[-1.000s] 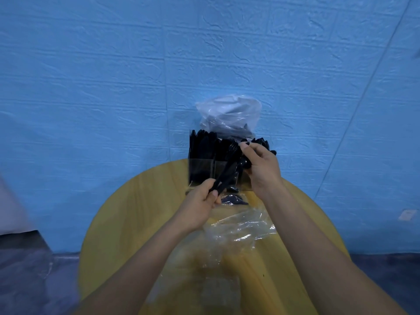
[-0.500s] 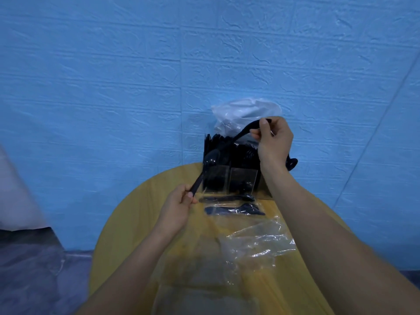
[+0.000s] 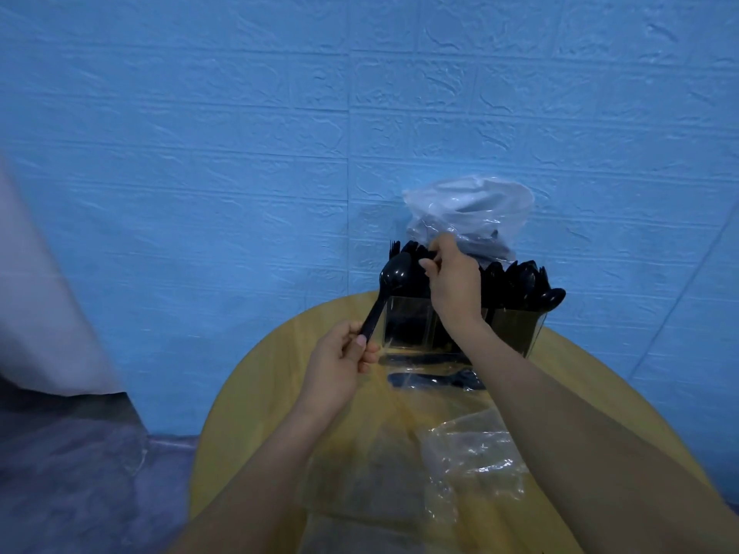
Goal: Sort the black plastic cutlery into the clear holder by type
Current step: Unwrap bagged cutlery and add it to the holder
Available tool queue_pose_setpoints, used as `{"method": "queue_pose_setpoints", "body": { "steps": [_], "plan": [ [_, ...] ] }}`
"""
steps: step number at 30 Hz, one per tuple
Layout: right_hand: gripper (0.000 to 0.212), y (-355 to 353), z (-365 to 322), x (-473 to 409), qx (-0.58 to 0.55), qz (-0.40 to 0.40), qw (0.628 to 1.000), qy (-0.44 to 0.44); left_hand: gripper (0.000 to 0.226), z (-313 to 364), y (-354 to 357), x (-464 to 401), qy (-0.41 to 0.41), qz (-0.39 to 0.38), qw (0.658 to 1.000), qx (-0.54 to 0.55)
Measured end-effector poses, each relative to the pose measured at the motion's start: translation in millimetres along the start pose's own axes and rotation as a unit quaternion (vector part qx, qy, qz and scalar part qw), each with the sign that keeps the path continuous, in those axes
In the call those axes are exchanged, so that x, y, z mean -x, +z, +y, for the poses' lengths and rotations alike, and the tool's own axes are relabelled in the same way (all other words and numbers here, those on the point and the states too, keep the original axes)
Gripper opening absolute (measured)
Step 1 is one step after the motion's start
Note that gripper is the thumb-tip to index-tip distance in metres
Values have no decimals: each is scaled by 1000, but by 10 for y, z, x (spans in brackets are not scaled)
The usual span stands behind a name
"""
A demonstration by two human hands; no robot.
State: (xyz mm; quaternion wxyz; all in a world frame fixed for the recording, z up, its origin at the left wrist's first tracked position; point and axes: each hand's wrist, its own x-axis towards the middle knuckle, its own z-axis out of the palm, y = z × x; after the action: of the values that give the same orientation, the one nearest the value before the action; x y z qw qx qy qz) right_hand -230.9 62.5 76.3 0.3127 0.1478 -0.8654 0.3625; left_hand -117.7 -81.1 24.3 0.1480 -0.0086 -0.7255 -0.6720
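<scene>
A: Start at the left hand [image 3: 340,361]. What is it doing?

B: Its thumb and fingers pinch the handle end of 1 black spoon [image 3: 386,291], which slants up and to the right, bowl uppermost, just in front of the left end of the clear holder [image 3: 408,325].

A: And the right hand [image 3: 450,279]?

B: It is up at the holder's rim, over the middle section, fingers curled and pinched at something dark among the standing cutlery [image 3: 516,279]. Whether it grasps a piece or only steadies the bunch, I cannot tell.

A: Where does the rest lie?

B: The holder stands at the far edge of the round desk [image 3: 256,393], packed with black pieces; spoon bowls show at the right end, fork tines at the far left. 2 loose pieces [image 3: 436,379] lie flat on the desk just before it. A crumpled clear wrapper [image 3: 472,453] sits nearer the person, and a filmy plastic bag [image 3: 468,209] rises behind the holder.

A: So which step is this?

B: Placing, I would judge, and late in the sorting. The next move calls for carrying the spoon across to the spoon section at the right, handle down, then picking up the 2 loose ones.
</scene>
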Motion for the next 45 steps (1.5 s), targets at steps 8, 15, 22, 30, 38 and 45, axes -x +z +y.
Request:
{"method": "queue_pose_setpoints", "body": {
  "steps": [8,15,22,30,38,45],
  "plan": [
    [33,-256,-135,202,-189,-37,977,91,26,-4,159,13,9,-8,1000,-21],
    [28,-573,-10,462,-432,-80,861,256,28,19,501,140,6,-74,997,-36],
    [32,-777,104,522,-477,-39,821,313,16,61,704,195,108,-57,987,-106],
    [17,-1067,285,206,-411,154,864,246,19,13,617,125,51,10,997,-63],
    [16,-792,359,180,-183,116,974,71,17,1,576,80,41,-7,998,-40],
    [27,-563,487,193,-89,41,994,44,19,-26,582,52,44,-25,998,-42]
  ]
}}
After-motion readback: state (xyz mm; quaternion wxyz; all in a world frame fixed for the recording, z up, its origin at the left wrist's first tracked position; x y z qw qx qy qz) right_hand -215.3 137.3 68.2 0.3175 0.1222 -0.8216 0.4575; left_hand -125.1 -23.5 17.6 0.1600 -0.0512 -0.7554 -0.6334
